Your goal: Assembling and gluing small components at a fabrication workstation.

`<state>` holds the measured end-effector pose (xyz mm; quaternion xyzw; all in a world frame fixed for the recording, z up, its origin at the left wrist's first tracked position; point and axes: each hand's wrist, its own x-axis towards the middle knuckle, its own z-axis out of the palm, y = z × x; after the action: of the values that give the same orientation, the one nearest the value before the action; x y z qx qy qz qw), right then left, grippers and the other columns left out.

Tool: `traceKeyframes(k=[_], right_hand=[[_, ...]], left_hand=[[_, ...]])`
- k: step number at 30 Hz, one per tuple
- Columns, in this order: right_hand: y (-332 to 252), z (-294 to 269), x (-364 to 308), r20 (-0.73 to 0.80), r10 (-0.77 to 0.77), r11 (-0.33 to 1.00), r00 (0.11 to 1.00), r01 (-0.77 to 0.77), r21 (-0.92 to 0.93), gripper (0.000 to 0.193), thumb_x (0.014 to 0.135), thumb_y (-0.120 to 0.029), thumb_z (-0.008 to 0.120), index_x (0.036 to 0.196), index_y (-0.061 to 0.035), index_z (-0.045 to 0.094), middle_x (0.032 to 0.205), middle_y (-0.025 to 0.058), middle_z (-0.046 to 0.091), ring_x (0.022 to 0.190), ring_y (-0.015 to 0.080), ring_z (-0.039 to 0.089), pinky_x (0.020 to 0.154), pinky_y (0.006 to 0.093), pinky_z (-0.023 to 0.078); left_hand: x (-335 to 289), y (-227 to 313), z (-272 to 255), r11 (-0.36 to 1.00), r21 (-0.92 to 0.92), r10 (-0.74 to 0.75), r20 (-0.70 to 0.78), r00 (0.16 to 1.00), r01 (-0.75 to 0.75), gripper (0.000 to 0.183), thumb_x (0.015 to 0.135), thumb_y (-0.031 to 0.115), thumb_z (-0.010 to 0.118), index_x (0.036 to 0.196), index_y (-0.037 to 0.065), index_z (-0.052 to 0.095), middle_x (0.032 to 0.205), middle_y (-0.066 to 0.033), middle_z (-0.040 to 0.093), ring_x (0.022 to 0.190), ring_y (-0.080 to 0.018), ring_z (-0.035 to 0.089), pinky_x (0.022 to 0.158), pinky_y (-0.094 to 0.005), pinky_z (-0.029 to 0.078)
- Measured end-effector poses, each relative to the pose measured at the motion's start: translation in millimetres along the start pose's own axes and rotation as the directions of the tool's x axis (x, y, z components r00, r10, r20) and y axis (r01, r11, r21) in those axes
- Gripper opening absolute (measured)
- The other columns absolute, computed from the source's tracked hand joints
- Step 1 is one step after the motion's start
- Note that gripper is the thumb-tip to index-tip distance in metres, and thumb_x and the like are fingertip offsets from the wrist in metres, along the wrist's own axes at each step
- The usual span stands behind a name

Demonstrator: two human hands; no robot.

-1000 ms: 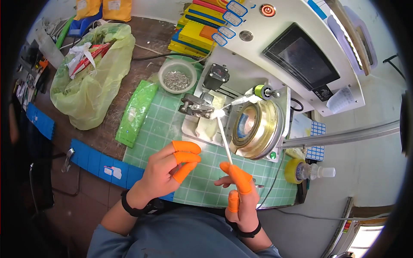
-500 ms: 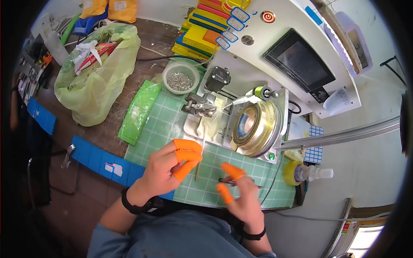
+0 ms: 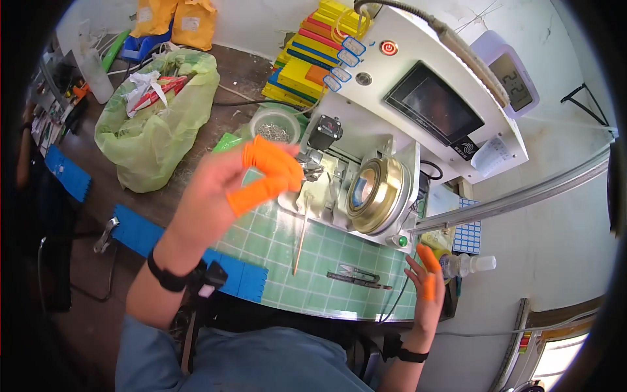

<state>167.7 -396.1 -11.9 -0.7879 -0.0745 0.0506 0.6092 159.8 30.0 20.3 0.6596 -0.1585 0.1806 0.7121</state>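
Observation:
My left hand (image 3: pixel 245 179), with orange finger cots, is raised beside the clamp (image 3: pixel 312 164) of a white bench machine. Its fingertips are pressed together, and what they hold, if anything, is hidden. My right hand (image 3: pixel 426 287), also with orange finger cots, is at the mat's right edge, beside a clear bottle (image 3: pixel 467 263). Its fingers are apart and nothing is in them. A gold-coloured ring wheel (image 3: pixel 389 196) sits on the machine's base. In front of the machine, a thin wooden stick (image 3: pixel 301 242) reaches onto the green mat (image 3: pixel 261 245). Small snips (image 3: pixel 359 270) and dark tweezers (image 3: pixel 356 281) lie together.
A tub of small metal parts (image 3: pixel 274 130) stands behind my left hand. Farther left is a pale green plastic bag (image 3: pixel 157 144). Blue strips (image 3: pixel 238 274) line the table's front edge. A metal bar (image 3: pixel 522 199) slants in from the right. Yellow blocks (image 3: pixel 297 78) are stacked behind.
My left hand has moved up toward the clamp and the tub. My right hand has moved right, uncovering the snips and tweezers. The green-banded cylinder above the ring wheel no longer shows.

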Motion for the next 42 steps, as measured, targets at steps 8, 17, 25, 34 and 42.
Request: traceKeyframes(k=[8, 17, 25, 34, 42], right_hand=[[77.8, -73.3, -39.4, -0.064, -0.126, 0.269, 0.990, 0.096, 0.958, 0.072, 0.108, -0.052, 0.045, 0.164, -0.0130, 0.024, 0.167, 0.0162, 0.032, 0.143, 0.0304, 0.048, 0.118, 0.0494, 0.039], [139.7, -82.5, -58.2, -0.467, 0.188, 0.243, 0.864, 0.420, 0.874, 0.046, 0.103, 0.005, 0.042, 0.144, -0.0104, 0.057, 0.166, 0.0100, 0.036, 0.147, 0.0233, 0.044, 0.124, 0.0460, 0.036], [142.7, -80.8, -59.0, -0.382, -0.093, 0.356, 0.920, 0.389, 0.850, 0.030, 0.109, -0.011, 0.046, 0.131, 0.0025, 0.062, 0.161, 0.0092, 0.045, 0.152, 0.0320, 0.034, 0.129, 0.0480, 0.024], [142.0, -78.4, -52.1, -0.442, -0.059, 0.313, 0.895, 0.437, 0.843, 0.027, 0.106, -0.003, 0.043, 0.080, -0.0013, 0.051, 0.095, 0.0132, 0.059, 0.151, 0.0327, 0.037, 0.131, 0.0497, 0.019], [136.1, -80.2, -53.6, -0.354, -0.116, 0.245, 0.928, 0.372, 0.895, 0.035, 0.105, -0.001, 0.042, 0.071, -0.0074, 0.039, 0.071, 0.0040, 0.045, 0.090, 0.0155, 0.061, 0.130, 0.0446, 0.026]], left_hand=[[22.5, -77.6, -43.5, 0.632, -0.755, -0.308, -0.037, 0.951, 0.175, 0.020, 0.099, 0.011, 0.062, 0.112, -0.004, 0.066, 0.113, -0.0134, 0.068, 0.111, -0.0271, 0.062, 0.103, -0.0372, 0.047], [14.0, -98.7, -36.7, 0.738, -0.631, -0.311, -0.004, 0.950, 0.239, 0.019, 0.101, 0.013, 0.062, 0.115, 0.000, 0.065, 0.115, -0.0092, 0.065, 0.103, -0.0201, 0.059, 0.095, -0.0341, 0.047], [13.0, -97.1, -34.2, 0.773, -0.584, -0.304, -0.001, 0.953, 0.246, 0.017, 0.102, 0.013, 0.061, 0.114, 0.002, 0.065, 0.114, -0.0070, 0.063, 0.103, -0.0175, 0.058, 0.095, -0.0335, 0.047], [11.7, -98.7, -34.3, 0.788, -0.580, -0.265, -0.020, 0.964, 0.205, 0.016, 0.102, 0.015, 0.061, 0.114, 0.005, 0.065, 0.116, -0.0064, 0.063, 0.104, -0.0163, 0.059, 0.092, -0.0336, 0.049], [10.6, -100.6, -34.5, 0.781, -0.586, -0.271, -0.008, 0.962, 0.216, 0.017, 0.102, 0.014, 0.061, 0.115, 0.004, 0.065, 0.116, -0.0057, 0.065, 0.104, -0.0166, 0.061, 0.093, -0.0340, 0.049]])
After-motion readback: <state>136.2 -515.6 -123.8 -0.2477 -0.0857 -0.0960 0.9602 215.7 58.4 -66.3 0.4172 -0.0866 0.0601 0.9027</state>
